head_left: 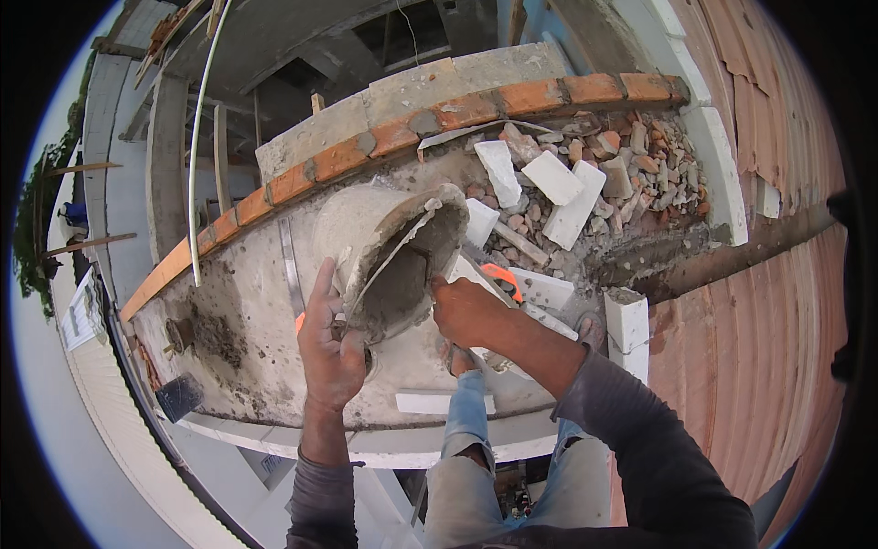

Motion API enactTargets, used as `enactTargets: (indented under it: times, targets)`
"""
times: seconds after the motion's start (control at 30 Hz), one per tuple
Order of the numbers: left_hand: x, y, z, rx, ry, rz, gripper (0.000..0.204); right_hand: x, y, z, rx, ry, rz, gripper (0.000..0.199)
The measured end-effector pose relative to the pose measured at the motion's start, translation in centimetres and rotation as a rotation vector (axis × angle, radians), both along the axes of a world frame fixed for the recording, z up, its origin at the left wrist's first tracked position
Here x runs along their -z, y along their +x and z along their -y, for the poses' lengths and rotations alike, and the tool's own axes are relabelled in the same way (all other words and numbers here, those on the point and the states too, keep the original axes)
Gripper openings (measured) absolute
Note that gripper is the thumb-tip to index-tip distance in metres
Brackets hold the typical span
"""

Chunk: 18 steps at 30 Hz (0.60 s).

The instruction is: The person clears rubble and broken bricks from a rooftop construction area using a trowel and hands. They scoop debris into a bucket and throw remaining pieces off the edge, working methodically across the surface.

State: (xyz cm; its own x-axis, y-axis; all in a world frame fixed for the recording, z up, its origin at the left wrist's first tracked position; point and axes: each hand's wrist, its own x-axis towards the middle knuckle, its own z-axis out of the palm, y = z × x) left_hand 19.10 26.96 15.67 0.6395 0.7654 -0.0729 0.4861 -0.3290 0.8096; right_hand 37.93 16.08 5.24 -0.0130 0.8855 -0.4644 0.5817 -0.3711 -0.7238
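I hold the tilted mortar bucket (393, 252) just above the concrete ledge (265, 302), my left hand (329, 352) half open under its rim at 7 o'clock, my right hand (466, 311) closed on the rim at 4 o'clock, so I think the heavy wet mortar (398, 293) may slip and spill onto my jeans (466, 412).

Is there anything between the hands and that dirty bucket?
Nothing visible. The left hand is against the rim of the tilted mortar-caked bucket, and the right hand is at the rim's other side.
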Motion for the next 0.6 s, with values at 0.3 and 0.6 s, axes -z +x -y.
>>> enactTargets:
  times: [0.3, 0.6]
  targets:
    - [-4.6, 4.2, 3.9, -0.013, -0.136, 0.01, 0.038, 2.0, 9.7, 5.6, 0.244, -0.587, -1.435, 0.038]
    - [4.1, 1.1, 10.8, -0.439, -0.704, 0.329, 0.047, 4.0, 11.3, 15.5, 0.263, -0.645, -1.734, 0.059]
